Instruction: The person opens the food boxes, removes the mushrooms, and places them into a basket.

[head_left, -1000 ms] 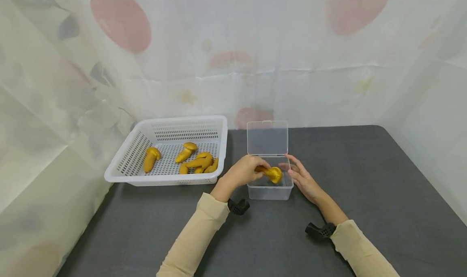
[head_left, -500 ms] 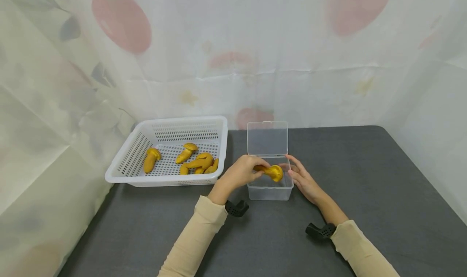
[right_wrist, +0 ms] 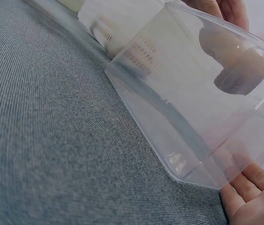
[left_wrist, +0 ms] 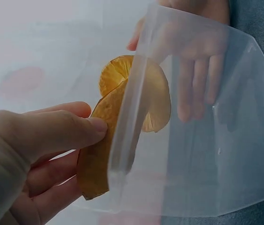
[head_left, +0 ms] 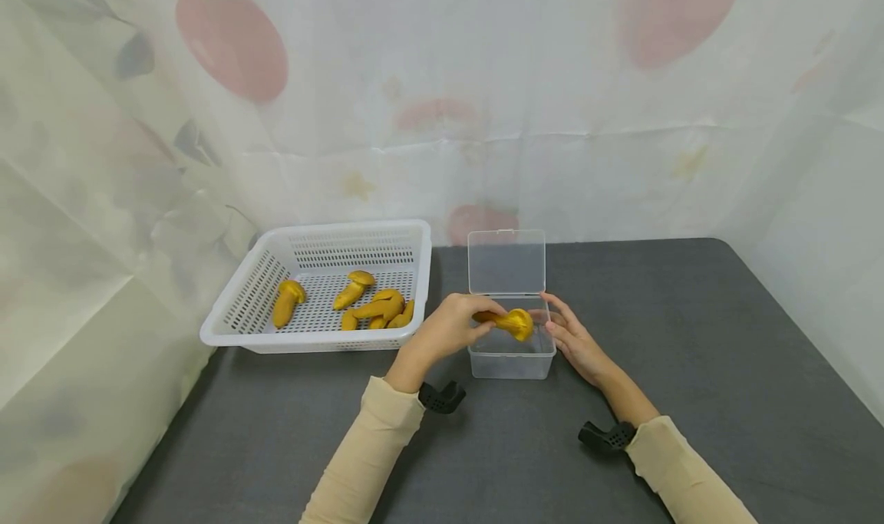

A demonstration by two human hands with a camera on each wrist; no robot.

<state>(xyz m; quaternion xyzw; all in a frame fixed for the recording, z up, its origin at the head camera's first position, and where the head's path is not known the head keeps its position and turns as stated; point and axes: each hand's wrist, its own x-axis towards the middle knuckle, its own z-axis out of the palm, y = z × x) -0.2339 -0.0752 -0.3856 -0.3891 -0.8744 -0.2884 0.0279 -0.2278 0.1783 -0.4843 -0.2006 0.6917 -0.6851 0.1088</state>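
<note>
My left hand point(head_left: 453, 327) pinches a golden-brown mushroom point(head_left: 518, 324) by its stem, thumb on one side and fingers on the other. The mushroom's cap points right, over the open top of a clear plastic box point(head_left: 511, 366). In the left wrist view, the box wall partly covers the mushroom point(left_wrist: 104, 140), whose gills face the camera. At the box's right side, my right hand point(head_left: 578, 346) touches the wall with extended fingers. Seen from the right wrist, the fingers point(right_wrist: 251, 180) lie against the box near its bottom edge.
The box's hinged lid point(head_left: 506, 262) stands raised at the back. Left of the box, a white perforated basket point(head_left: 311, 340) holds several more mushrooms point(head_left: 285, 304). Both containers sit on a dark grey table point(head_left: 525, 447), with a printed curtain point(head_left: 552, 156) behind it.
My left hand has shifted slightly left and the mushroom has risen a little, still over the box. My right hand, the box and the basket look unchanged.
</note>
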